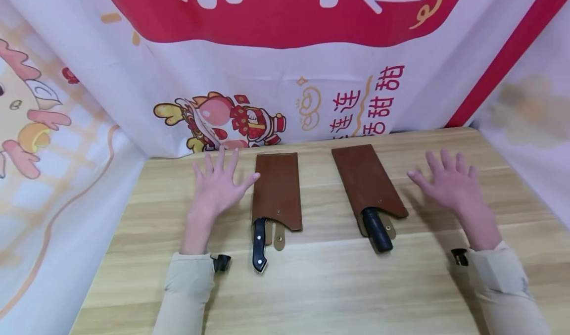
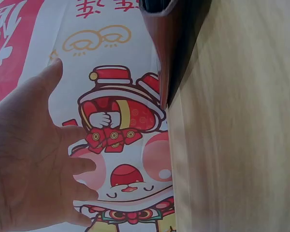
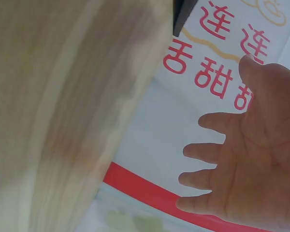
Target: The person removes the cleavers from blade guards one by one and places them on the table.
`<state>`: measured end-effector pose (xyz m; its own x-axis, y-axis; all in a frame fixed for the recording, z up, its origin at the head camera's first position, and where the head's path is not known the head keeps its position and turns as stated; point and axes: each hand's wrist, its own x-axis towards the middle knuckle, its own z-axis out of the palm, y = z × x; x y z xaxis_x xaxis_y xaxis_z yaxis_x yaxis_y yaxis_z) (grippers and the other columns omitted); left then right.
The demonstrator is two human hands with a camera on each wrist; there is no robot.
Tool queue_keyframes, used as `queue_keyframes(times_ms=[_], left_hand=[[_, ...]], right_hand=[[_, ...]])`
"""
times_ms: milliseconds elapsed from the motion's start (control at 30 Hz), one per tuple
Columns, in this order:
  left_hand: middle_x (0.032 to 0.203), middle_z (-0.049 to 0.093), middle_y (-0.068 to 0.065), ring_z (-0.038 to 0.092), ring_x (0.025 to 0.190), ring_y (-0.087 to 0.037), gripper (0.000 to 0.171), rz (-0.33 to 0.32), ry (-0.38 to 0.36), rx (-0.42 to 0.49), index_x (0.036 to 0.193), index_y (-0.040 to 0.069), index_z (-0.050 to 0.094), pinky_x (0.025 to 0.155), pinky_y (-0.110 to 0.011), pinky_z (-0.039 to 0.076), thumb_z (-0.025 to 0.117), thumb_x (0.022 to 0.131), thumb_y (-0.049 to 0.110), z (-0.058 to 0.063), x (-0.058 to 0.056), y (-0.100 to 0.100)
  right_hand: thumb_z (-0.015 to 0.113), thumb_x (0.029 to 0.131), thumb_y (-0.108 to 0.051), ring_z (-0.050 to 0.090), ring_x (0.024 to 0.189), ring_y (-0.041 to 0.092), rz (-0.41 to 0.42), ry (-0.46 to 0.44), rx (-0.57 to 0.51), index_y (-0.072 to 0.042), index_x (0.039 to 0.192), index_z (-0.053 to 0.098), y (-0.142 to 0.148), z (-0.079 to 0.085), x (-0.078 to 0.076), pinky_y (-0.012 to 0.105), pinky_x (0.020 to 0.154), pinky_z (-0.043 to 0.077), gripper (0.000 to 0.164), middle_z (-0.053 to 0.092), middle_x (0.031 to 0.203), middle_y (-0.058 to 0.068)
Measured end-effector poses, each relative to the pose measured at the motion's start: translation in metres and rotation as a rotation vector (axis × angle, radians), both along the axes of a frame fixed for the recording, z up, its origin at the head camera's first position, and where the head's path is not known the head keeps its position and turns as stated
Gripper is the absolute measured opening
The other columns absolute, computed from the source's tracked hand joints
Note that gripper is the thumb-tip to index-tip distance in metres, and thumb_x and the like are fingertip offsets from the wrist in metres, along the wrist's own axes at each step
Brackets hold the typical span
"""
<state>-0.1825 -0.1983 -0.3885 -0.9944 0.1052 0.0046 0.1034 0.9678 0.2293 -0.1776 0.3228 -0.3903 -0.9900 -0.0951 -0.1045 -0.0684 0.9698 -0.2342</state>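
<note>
Two brown leather knife sheaths lie on the wooden table in the head view. From the left sheath (image 1: 277, 189) sticks a knife's black riveted handle (image 1: 259, 246), pointing toward the near edge. The right sheath (image 1: 367, 179) lies slanted, with a smooth, rounded black knife handle (image 1: 377, 230) coming out of it. Both blades are hidden. My left hand (image 1: 216, 184) is spread just left of the left sheath, its thumb near the sheath's edge. To the right of the other sheath, my right hand (image 1: 454, 184) has its fingers spread too. Neither hand holds anything.
Small snap straps (image 1: 279, 238) show at the sheath mouths. A printed white and red cloth (image 1: 267, 72) hangs behind the table (image 1: 311, 285), and more cloth flanks both sides. Each sleeve cuff has a small black device (image 1: 221, 263) beside it.
</note>
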Motion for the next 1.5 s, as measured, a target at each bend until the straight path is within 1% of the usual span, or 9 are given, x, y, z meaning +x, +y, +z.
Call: queue_keyframes(times_ms=[100,333,467,700,833,1067,1267,1400,1500], left_hand=[[0.172,-0.005,-0.017,-0.010,0.152,-0.053,0.102,0.004,-0.022,0.008,0.168,0.023,0.007,0.113,-0.072,-0.018,0.025,0.091,0.088,-0.002,0.002,0.003],[0.172,-0.007,-0.014,-0.010,0.153,-0.052,0.101,-0.010,0.019,0.006,0.168,0.025,0.006,0.113,-0.072,-0.017,0.023,0.091,0.088,0.004,-0.003,0.011],[0.172,-0.008,-0.014,-0.011,0.153,-0.052,0.102,-0.020,0.014,0.011,0.167,0.024,0.006,0.113,-0.071,-0.019,0.024,0.091,0.089,0.005,-0.001,0.017],[0.173,-0.002,-0.016,-0.010,0.153,-0.051,0.100,-0.012,0.029,0.014,0.168,0.023,0.009,0.115,-0.072,-0.014,0.026,0.092,0.087,0.002,-0.001,0.021],[0.172,-0.001,-0.018,-0.010,0.153,-0.052,0.101,-0.010,0.006,0.017,0.168,0.021,0.011,0.115,-0.072,-0.015,0.025,0.093,0.087,-0.003,-0.003,0.018],[0.171,-0.003,-0.020,-0.011,0.151,-0.055,0.098,0.004,-0.014,0.003,0.167,0.019,0.012,0.113,-0.074,-0.014,0.023,0.095,0.083,-0.012,-0.006,0.001],[0.171,-0.006,-0.020,-0.012,0.150,-0.056,0.093,0.024,-0.030,0.008,0.167,0.018,0.008,0.112,-0.075,-0.016,0.025,0.099,0.079,-0.012,-0.004,-0.012],[0.171,-0.006,-0.019,-0.012,0.150,-0.056,0.095,0.035,-0.020,0.020,0.167,0.018,0.007,0.111,-0.073,-0.018,0.024,0.098,0.080,-0.011,-0.002,-0.012],[0.171,-0.005,-0.019,-0.011,0.150,-0.055,0.096,0.036,-0.014,0.024,0.167,0.019,0.007,0.112,-0.073,-0.018,0.023,0.097,0.082,-0.012,-0.004,-0.010]], right_hand=[[0.029,0.103,-0.072,-0.004,0.143,0.069,0.000,-0.017,0.013,0.004,0.162,0.012,0.001,-0.004,-0.002,0.083,0.109,0.000,0.098,0.002,0.162,0.041],[0.029,0.104,-0.070,-0.004,0.144,0.067,-0.010,0.000,-0.001,0.005,0.162,0.014,0.006,-0.012,-0.002,0.082,0.109,0.001,0.096,0.004,0.161,0.042],[0.030,0.105,-0.068,-0.003,0.144,0.067,-0.009,0.011,-0.007,0.006,0.161,0.014,0.010,-0.016,0.001,0.082,0.109,0.002,0.094,0.005,0.160,0.043],[0.031,0.106,-0.066,-0.002,0.143,0.068,-0.017,0.022,-0.019,0.006,0.161,0.014,0.023,-0.021,0.005,0.084,0.108,0.003,0.092,0.006,0.159,0.044],[0.031,0.106,-0.066,-0.003,0.144,0.067,-0.025,0.020,-0.022,0.005,0.161,0.013,0.026,-0.016,0.006,0.083,0.109,0.002,0.092,0.005,0.160,0.043],[0.028,0.105,-0.068,-0.005,0.146,0.064,-0.013,-0.001,-0.028,0.004,0.162,0.011,0.011,-0.004,0.006,0.081,0.110,0.002,0.094,0.002,0.162,0.041],[0.028,0.106,-0.066,-0.005,0.146,0.064,-0.005,0.008,-0.048,0.004,0.162,0.010,0.003,-0.002,0.003,0.081,0.111,0.002,0.091,0.002,0.162,0.041],[0.029,0.107,-0.064,-0.003,0.146,0.065,-0.003,0.036,-0.043,0.005,0.162,0.012,0.006,-0.002,-0.002,0.082,0.110,0.003,0.089,0.004,0.161,0.042],[0.029,0.106,-0.065,-0.002,0.145,0.065,0.000,0.018,-0.028,0.005,0.161,0.014,0.008,-0.001,-0.003,0.082,0.110,0.003,0.091,0.006,0.160,0.042]])
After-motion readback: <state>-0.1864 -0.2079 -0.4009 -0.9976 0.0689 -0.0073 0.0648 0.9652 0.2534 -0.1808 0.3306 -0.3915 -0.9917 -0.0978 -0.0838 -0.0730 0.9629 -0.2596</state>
